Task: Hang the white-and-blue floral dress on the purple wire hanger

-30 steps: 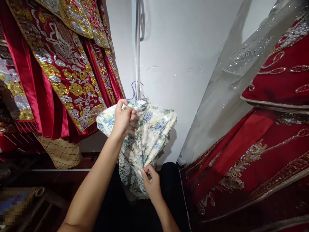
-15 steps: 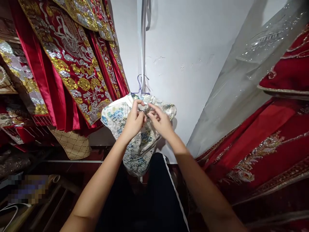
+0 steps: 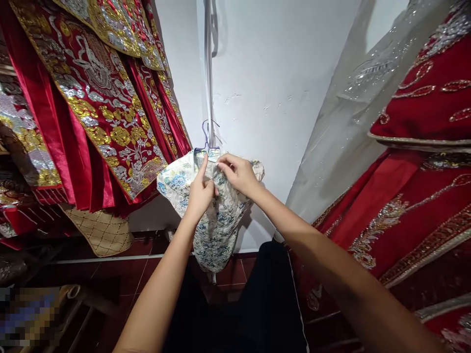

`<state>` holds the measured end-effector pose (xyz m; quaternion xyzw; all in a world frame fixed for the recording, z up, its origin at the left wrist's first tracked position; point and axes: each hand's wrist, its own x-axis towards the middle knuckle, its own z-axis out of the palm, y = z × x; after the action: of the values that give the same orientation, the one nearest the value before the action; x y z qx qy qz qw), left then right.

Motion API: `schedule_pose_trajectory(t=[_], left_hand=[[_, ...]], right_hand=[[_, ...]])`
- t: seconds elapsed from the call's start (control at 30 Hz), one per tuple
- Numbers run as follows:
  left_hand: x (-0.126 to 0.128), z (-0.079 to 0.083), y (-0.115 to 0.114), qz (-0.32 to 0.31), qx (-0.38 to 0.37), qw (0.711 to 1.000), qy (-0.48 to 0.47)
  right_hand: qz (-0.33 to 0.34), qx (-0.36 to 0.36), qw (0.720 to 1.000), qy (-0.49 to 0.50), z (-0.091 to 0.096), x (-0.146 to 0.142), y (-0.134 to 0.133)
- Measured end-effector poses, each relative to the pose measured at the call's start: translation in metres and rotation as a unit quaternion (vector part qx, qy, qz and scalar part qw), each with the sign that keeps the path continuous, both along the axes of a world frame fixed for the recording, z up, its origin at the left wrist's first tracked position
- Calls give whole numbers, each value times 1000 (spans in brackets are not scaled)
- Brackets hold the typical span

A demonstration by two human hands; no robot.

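Note:
A white garment (image 3: 217, 230) with blue and green flowers hangs on a purple hanger (image 3: 206, 132) in front of the white wall. My left hand (image 3: 201, 190) is at its front just below the neckline, one finger pointing up to the collar and the others curled in on the cloth. On the other side of the neckline, my right hand (image 3: 238, 172) pinches the collar edge between thumb and fingers. The exact bit of cloth or fastening at the fingertips is too small to make out.
Red costumes with gold and silver embroidery (image 3: 121, 132) hang at the left. To the right are a sheer sparkling white cloth (image 3: 342, 113) and a beaded red gown (image 3: 405, 196). A metal pole (image 3: 208, 73) runs down the wall to the hanger. Dark red tiles (image 3: 231, 272) cover the floor.
My hands have moved slightly apart at the neckline; the left finger has straightened upward and the right hand has shifted up to the collar edge. The view has shifted a little to the right.

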<state>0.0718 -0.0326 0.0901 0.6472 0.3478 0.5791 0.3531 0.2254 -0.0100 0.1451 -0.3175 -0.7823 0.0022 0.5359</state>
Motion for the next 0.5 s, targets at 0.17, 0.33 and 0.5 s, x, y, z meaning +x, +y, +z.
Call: schedule_pose_trajectory(t=[0.17,0.33,0.5], left_hand=[[-12,-60,-4,13,-54,993,106],[-33,-83,-8,87,-19,982,165],[-49,-36,42,254,60,938,228]], right_hand=[[15,15,967,254,14,55,26],[109,-101,901,407,-5,112,27],[242,-270,773,521,-47,123,10]])
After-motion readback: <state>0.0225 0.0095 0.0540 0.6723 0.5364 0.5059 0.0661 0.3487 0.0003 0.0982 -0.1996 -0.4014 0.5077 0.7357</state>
